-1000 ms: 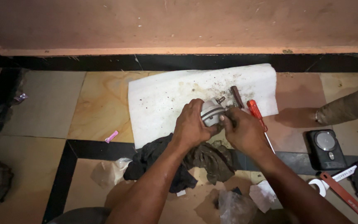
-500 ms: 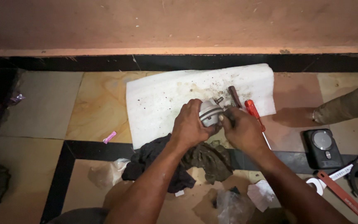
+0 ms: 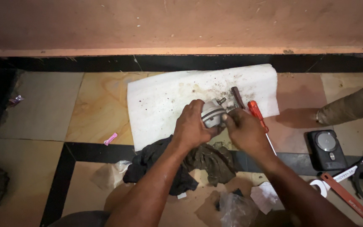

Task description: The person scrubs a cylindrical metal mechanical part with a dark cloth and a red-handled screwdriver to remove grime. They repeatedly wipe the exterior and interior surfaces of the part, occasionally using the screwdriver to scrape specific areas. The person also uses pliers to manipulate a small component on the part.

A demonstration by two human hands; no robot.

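Both hands have drifted slightly left and nearer over the last second, and the part between them has turned a little, while the tools on the sheet lie where they were. Now the left hand point(image 3: 192, 126) wraps its grip around a small round grey metal part point(image 3: 212, 113), fingers curled over its near left side, seemingly to steady it. Meeting it from the right, the right hand point(image 3: 242, 130) has its fingertips pinched together against the part's right edge; whether they hold some small piece there cannot be told. That part sits just above the near right area of a soiled white sheet point(image 3: 169, 101) spread on the tiled floor point(image 3: 43, 109), probably so that dirt and small bits land on the sheet rather than the tiles.

Just to the far right of the hands, on the sheet, lie a dark brown-handled tool point(image 3: 237, 96) and an orange-handled screwdriver point(image 3: 258, 115), close enough to pick up without shifting. A crumpled dark rag point(image 3: 177, 164) lies beneath the forearms, near the sheet's near edge. Further right on the floor are a small black device point(image 3: 326, 148) with a round face, a white spanner point(image 3: 345, 173) and a red flat tool point(image 3: 349, 201). A small pink scrap point(image 3: 110, 138) lies left of the sheet.
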